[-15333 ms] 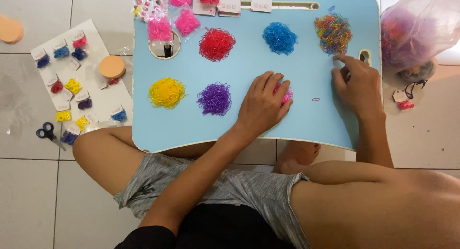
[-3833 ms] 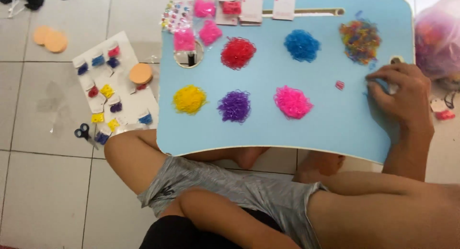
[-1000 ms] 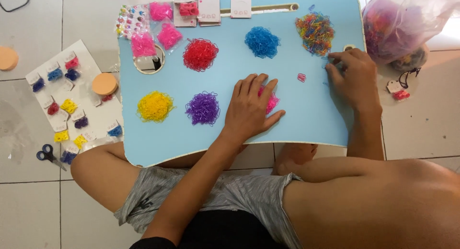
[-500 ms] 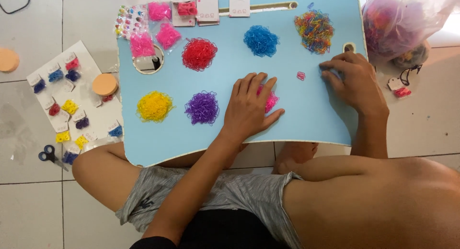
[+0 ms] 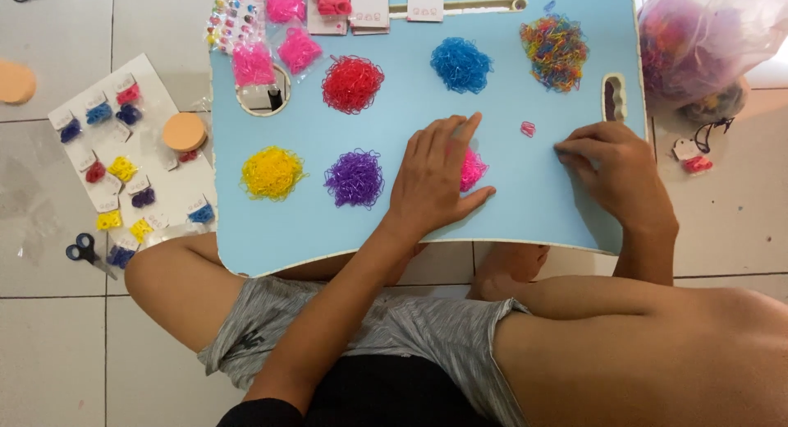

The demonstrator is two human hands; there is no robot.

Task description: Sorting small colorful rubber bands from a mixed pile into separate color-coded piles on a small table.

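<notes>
My left hand (image 5: 433, 179) lies flat, fingers apart, on the pink pile of small rubber bands (image 5: 471, 169) on the light blue lap table (image 5: 533, 205), hiding most of it. My right hand (image 5: 616, 174) rests on the table to the right, fingertips together and pointing left; what it pinches is hidden. A few loose pink bands (image 5: 528, 129) lie just left of those fingertips. Other piles sit around: red (image 5: 352, 84), blue (image 5: 460, 64), mixed colours (image 5: 555, 49), yellow (image 5: 272, 172), purple (image 5: 355, 178).
Pink packets and white cards (image 5: 328, 8) line the table's far edge, by a round cup hole (image 5: 262, 94). On the floor left lie a white sheet with bagged bands (image 5: 123, 164), an orange disc (image 5: 184, 132) and scissors (image 5: 85, 252). A plastic bag of bands (image 5: 706, 41) sits right.
My right hand has slid down and left, away from the table's slot handle, toward the loose pink bands. My left hand stays on the pink pile.
</notes>
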